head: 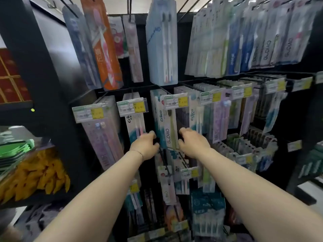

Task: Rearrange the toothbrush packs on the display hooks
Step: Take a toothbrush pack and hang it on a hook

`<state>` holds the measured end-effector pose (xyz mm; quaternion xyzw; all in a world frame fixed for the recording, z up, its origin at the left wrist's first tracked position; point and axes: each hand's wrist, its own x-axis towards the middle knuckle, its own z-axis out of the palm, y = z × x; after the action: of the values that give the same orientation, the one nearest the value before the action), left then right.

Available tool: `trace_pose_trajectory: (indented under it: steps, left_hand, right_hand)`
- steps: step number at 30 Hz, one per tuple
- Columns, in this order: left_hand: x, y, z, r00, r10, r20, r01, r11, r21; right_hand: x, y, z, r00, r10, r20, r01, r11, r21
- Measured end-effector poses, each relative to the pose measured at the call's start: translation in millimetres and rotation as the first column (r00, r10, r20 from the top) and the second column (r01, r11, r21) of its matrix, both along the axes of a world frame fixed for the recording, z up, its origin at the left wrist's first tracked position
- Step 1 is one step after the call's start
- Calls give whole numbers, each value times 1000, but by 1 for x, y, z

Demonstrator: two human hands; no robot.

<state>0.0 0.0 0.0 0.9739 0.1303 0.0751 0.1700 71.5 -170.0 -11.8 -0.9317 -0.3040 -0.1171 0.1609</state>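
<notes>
GODIAO pack (169, 131) hangs on a middle-row hook, centre of the rack, under a yellow price tag (176, 101). Right hand (192, 144) pinches its right edge, thumb and fingers curled. Left hand (145, 145) curled at its left edge; grip blurred, cannot tell.

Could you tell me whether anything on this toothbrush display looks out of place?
Nothing looks damaged or fallen. The orange pack on the upper left hangs slanted, but its neighbours lean alike, so the wide lens may cause that.
</notes>
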Motion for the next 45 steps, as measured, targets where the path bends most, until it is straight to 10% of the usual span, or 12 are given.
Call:
trace_pose_trajectory:
  steps: [11,20,38,45]
  left_hand:
    - [59,-1,3,971,146,187,-83,949,-305]
    - [67,3,6,937,164,307,27,846,-533]
    - [61,-9,-4,899,178,400,162,713,-682]
    - [49,-4,-19,912,161,378,158,711,-685]
  right_hand:
    - [51,28,0,925,180,-335,-26,909,416]
    - [65,36,-7,857,417,-301,-106,716,690]
    - [71,28,9,954,300,-17,-277,900,338]
    - [58,31,-3,932,308,-193,-222,903,369]
